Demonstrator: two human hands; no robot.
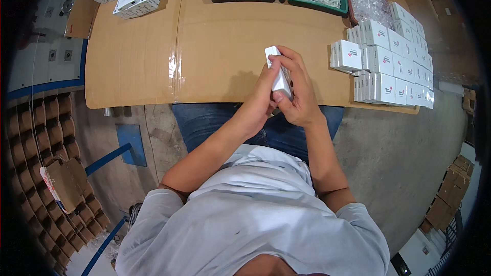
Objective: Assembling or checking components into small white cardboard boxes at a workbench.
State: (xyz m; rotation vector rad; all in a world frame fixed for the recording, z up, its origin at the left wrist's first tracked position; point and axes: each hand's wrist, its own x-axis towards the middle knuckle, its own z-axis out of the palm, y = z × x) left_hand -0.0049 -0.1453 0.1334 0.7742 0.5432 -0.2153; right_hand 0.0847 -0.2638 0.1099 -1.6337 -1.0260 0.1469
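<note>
Cardboard [133, 61] tops the work surface; over its near edge, the box [280, 83] lies between the palms, long axis running eleven to five o'clock. Left hand [262, 88] and right hand [303, 92] clamp it; the stack [382, 62], at three o'clock, is nearer the right.

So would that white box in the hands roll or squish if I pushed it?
The box probably won't roll, because its sides look flat. It seems fairly stiff: its edges look straight between the left hand and right hand. Stood on its narrow side, it might tip easily.
</note>
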